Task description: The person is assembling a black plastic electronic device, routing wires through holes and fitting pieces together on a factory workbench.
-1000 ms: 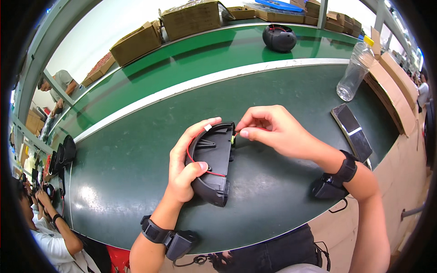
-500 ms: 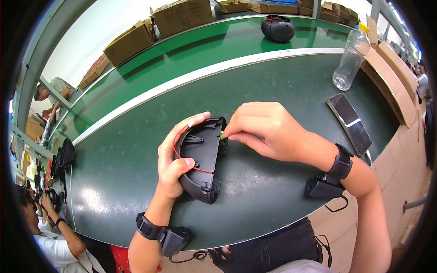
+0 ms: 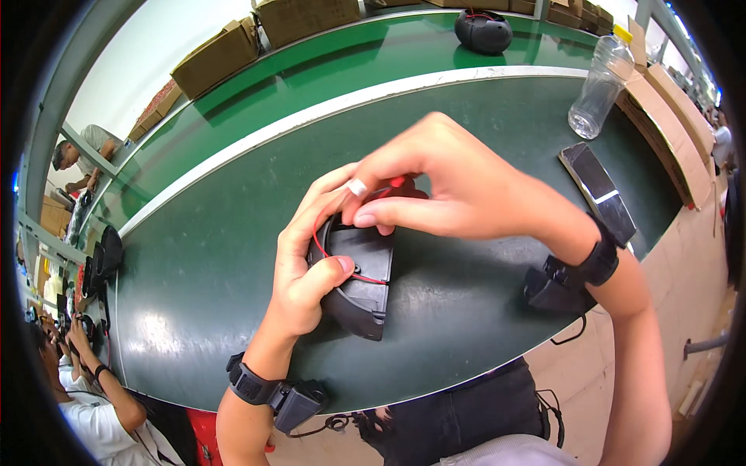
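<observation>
Black plastic shell (image 3: 365, 252) sits gripped in the left hand (image 3: 299, 295) over the table (image 3: 210, 287); the right hand (image 3: 466, 186) has moved from the shell's side to its top, what it pinches unclear; work on the red wire (image 3: 370, 278) seems focused there.

Curved black plastic half-shell (image 3: 374, 255) looks mostly satin with a bit of sheen, and the thin red plastic-coated wire (image 3: 371, 279) seems smooth. The dark green tabletop (image 3: 194, 303) is smooth and kinda shiny, glare and all. Tall clear plastic bottle (image 3: 597, 85): glossy. Flat black rectangular phone (image 3: 594, 182): glassy gloss. Brown cardboard box (image 3: 667, 136): totally matt.
</observation>
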